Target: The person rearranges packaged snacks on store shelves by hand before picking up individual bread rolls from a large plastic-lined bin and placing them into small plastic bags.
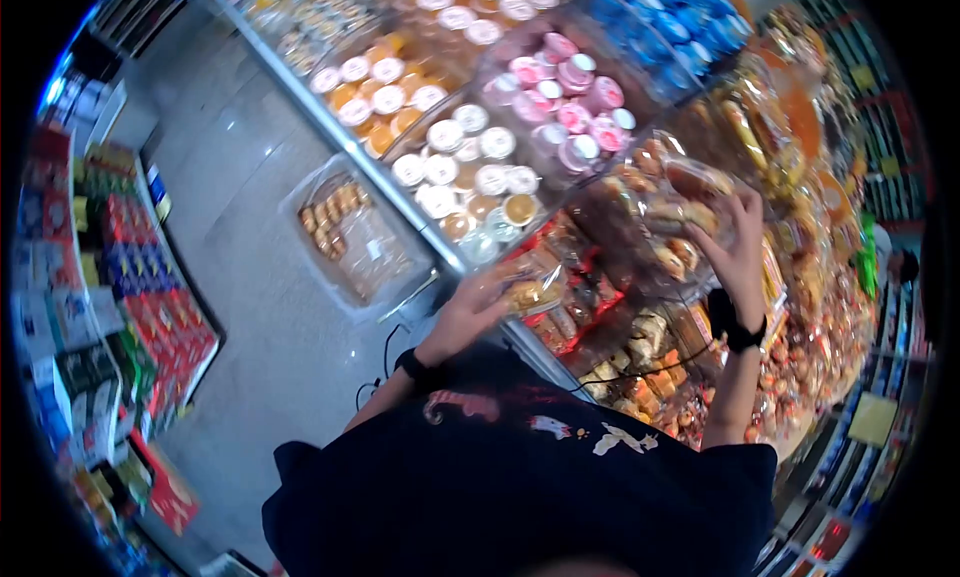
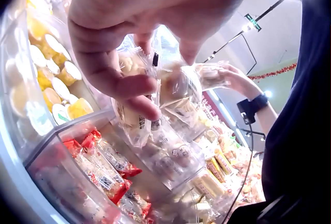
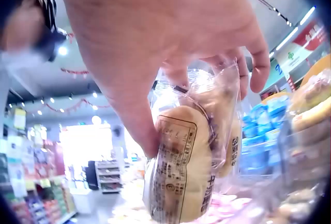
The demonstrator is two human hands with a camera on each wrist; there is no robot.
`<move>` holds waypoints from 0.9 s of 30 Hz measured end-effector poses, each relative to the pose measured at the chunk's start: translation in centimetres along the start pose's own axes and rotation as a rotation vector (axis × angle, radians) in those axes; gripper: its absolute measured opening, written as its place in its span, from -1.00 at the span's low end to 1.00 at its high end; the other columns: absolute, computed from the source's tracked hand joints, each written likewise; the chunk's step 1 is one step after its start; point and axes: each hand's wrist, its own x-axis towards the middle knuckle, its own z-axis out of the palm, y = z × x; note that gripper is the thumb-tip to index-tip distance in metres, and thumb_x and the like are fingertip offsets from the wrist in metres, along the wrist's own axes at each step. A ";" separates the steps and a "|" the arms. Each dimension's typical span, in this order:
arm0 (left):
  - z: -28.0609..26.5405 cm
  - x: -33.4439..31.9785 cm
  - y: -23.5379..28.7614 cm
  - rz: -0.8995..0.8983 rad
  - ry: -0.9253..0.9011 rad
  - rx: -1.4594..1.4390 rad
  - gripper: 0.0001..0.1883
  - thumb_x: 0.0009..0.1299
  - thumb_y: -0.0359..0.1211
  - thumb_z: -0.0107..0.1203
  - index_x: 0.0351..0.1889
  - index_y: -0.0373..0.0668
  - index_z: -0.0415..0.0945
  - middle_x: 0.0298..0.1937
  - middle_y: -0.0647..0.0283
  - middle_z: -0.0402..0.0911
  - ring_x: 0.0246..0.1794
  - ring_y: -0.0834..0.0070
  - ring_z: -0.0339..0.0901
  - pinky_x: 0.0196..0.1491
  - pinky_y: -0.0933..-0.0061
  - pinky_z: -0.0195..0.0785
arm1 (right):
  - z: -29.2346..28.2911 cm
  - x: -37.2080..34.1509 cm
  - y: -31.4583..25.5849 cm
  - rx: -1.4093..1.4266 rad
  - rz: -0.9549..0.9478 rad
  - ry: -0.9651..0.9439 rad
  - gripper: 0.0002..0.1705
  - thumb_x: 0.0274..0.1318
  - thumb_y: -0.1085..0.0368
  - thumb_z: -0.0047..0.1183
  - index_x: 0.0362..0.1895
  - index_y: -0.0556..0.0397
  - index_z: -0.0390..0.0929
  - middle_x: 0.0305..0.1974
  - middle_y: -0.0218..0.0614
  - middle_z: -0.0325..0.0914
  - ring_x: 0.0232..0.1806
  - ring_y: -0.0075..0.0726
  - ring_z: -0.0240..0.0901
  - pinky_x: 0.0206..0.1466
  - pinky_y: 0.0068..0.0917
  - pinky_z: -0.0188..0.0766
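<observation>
My left hand (image 1: pixel 468 315) pinches clear-wrapped bread (image 1: pixel 537 285) over the front edge of the display. In the left wrist view, its fingers (image 2: pixel 135 85) curl onto the crinkled wrapper, and printed text shows on the plastic. Farther right, my right hand (image 1: pixel 738 252) is over a compartment of wrapped bread rolls (image 1: pixel 680 214). Up close in the right wrist view, that hand's thumb and fingers hold packaged bread rolls (image 3: pixel 183 167) with dark printing on clear wrap. Part of the grip is hidden behind the packages.
Red-wrapped snacks (image 1: pixel 575 307) lie in a compartment near my left hand. Beyond are white-lidded cups (image 1: pixel 470 157), pink cups (image 1: pixel 570 97) and blue packs (image 1: pixel 670 22). A clear bin (image 1: pixel 345 297) with one bread pack hangs at the left. A cable (image 1: pixel 640 374) crosses the goods.
</observation>
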 end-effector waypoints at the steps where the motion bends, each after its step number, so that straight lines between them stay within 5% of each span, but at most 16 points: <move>1: -0.1 -0.7 0.2 -0.043 0.055 -0.062 -0.54 0.44 -0.48 0.04 0.30 -0.26 0.32 0.20 0.19 0.48 -0.27 0.64 0.47 -0.26 0.61 0.40 | 0.0 -1.0 -2.3 0.082 -0.023 -0.003 -0.46 -0.22 0.22 0.43 -0.13 0.12 0.48 0.02 -0.10 0.33 0.09 0.01 0.31 0.17 -0.23 0.25; 3: -0.5 -2.8 0.0 -0.092 0.165 -0.125 -0.54 0.45 -0.47 0.02 0.32 -0.26 0.31 0.26 0.16 0.47 -0.28 0.66 0.47 -0.27 0.62 0.39 | -0.2 -3.3 -6.1 0.192 -0.055 -0.062 -0.44 -0.23 0.20 0.45 -0.12 0.10 0.47 0.03 -0.07 0.31 0.10 0.04 0.30 0.18 -0.20 0.23; 6: -0.6 -6.1 -2.4 -0.208 0.367 0.020 -0.57 0.43 -0.19 0.17 0.17 -0.17 0.43 0.06 0.06 0.35 -0.06 0.40 0.48 0.00 0.46 0.40 | -0.2 -6.7 -10.1 0.261 -0.067 -0.186 -0.44 -0.29 0.22 0.47 -0.17 0.07 0.47 0.03 -0.07 0.31 0.14 0.05 0.27 0.19 -0.15 0.22; 7: -0.6 -7.0 -3.0 -0.141 0.430 0.052 -0.66 0.44 -0.19 0.16 0.02 -0.21 0.45 0.00 0.08 0.38 -0.26 0.50 0.51 -0.28 0.51 0.42 | -0.1 -7.5 -11.3 0.303 -0.119 -0.228 -0.44 -0.31 0.23 0.48 -0.18 0.07 0.47 0.03 -0.07 0.31 0.13 0.06 0.28 0.19 -0.15 0.24; 10: -0.3 -10.6 -1.3 -0.164 0.529 -0.022 -0.70 0.44 -0.20 0.15 -0.12 -0.24 0.43 -0.20 0.17 0.45 -0.50 0.58 0.45 -0.52 0.52 0.33 | 0.3 -9.8 -14.6 0.359 -0.225 -0.342 -0.47 -0.34 0.26 0.50 -0.23 0.06 0.50 0.08 -0.07 0.30 0.08 0.03 0.32 0.13 -0.20 0.30; 11: 0.2 -11.8 -1.8 -0.125 0.594 -0.043 -0.72 0.45 -0.22 0.14 -0.21 -0.27 0.42 -0.42 0.29 0.43 -0.66 0.63 0.35 -0.61 0.55 0.24 | 0.6 -10.6 -15.3 0.407 -0.221 -0.381 -0.47 -0.33 0.25 0.50 -0.22 0.06 0.50 0.08 -0.07 0.30 0.07 0.02 0.33 0.12 -0.21 0.31; 14: 1.8 -15.9 -1.9 -0.119 0.700 -0.072 -0.72 0.45 -0.23 0.13 -0.32 -0.25 0.39 -0.43 0.31 0.43 -0.65 0.62 0.35 -0.61 0.55 0.23 | 1.9 -13.0 -17.3 0.490 -0.249 -0.452 -0.47 -0.31 0.23 0.50 -0.21 0.06 0.51 0.07 -0.07 0.30 0.05 0.00 0.33 0.09 -0.21 0.31; 18: 4.0 -21.0 -2.4 -0.205 0.724 -0.198 -0.75 0.46 -0.23 0.13 -0.23 -0.25 0.45 -0.31 0.28 0.43 -0.59 0.66 0.38 -0.59 0.57 0.22 | 4.8 -16.2 -19.9 0.592 -0.247 -0.448 -0.51 -0.27 0.27 0.48 -0.25 0.09 0.48 -0.02 -0.08 0.29 0.05 0.04 0.32 0.13 -0.19 0.32; 23: 4.9 -25.9 -2.6 -0.246 0.667 0.168 -0.54 0.45 -0.10 0.11 0.18 -0.19 0.48 -0.20 0.11 0.48 -0.26 0.31 0.50 -0.12 0.32 0.42 | 9.6 -19.5 -22.4 0.616 -0.247 -0.514 -0.53 -0.26 0.26 0.46 -0.25 0.07 0.48 -0.04 -0.06 0.26 0.02 0.05 0.34 0.05 -0.18 0.39; 27: 4.2 -28.2 -2.2 -0.402 0.729 0.113 -0.50 0.43 -0.03 0.11 0.21 -0.12 0.48 -0.13 0.06 0.48 -0.07 0.18 0.47 0.07 0.26 0.34 | 12.2 -20.1 -24.1 0.569 -0.254 -0.568 -0.54 -0.27 0.23 0.43 -0.24 0.02 0.49 -0.04 -0.08 0.26 -0.03 0.06 0.38 -0.06 -0.19 0.44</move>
